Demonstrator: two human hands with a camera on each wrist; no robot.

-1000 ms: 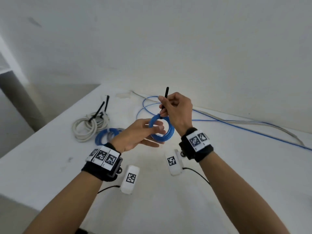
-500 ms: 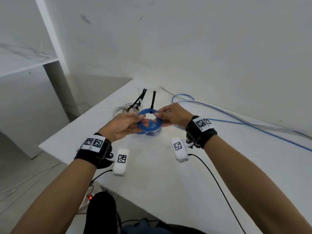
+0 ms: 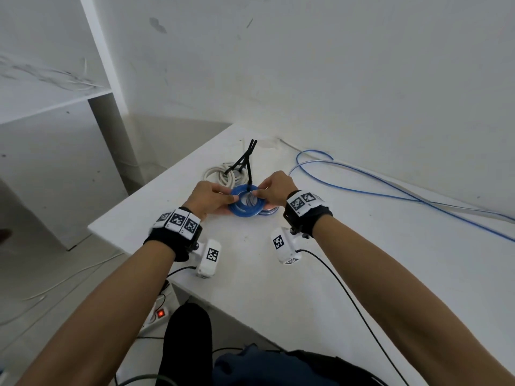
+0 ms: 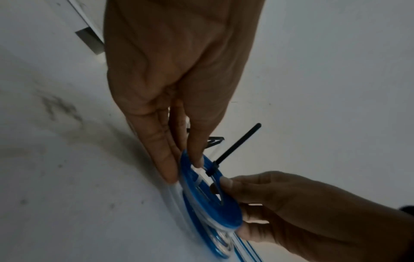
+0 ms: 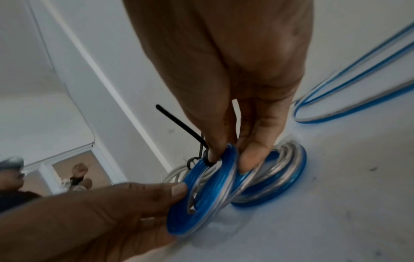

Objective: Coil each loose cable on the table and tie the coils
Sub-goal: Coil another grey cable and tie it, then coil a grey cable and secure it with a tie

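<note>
A small blue cable coil is held just above the white table, near its far left corner. My left hand pinches the coil's left side, thumb on top. My right hand pinches the right side, beside a black zip tie that wraps the coil and sticks up. The left wrist view shows the coil and tie between both hands. In the right wrist view the held coil is tilted over a second blue coil lying flat.
A white cable coil with black ties lies beyond the hands. Along the wall to the right runs a long loose blue cable, with a grey cable beside it. The table's left edge is close. A power strip lies on the floor.
The blue coil came down and left from in front of me to just over the tied coils. My right hand left the tie's tail and now pinches the coil's side.
</note>
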